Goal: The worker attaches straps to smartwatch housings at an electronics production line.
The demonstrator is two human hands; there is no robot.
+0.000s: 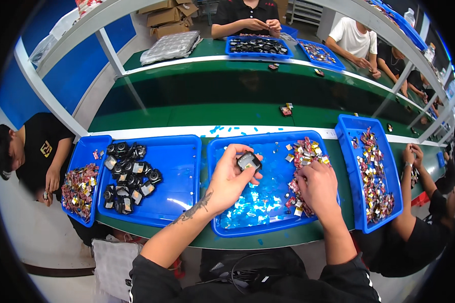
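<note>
My left hand (229, 178) is closed around a small black device housing (248, 161), whose light grey face is turned up. It is held above a blue tray (263, 231). Shiny blue film pieces (250, 204) cover much of that tray's bottom. On the tray's right side lies a heap of small red circuit boards (303, 147) with silver and yellow parts. Over this heap my right hand (318, 183) is curled, thumb and fingers drawn in. Whatever its fingertips may hold is hidden.
Left of me, a blue tray (174, 218) holds several black devices (128, 174). Trays of red boards stand at the far left (81, 189) and right (373, 174). A green conveyor belt (197, 96) runs behind a white rail (268, 129). Other people sit around the bench.
</note>
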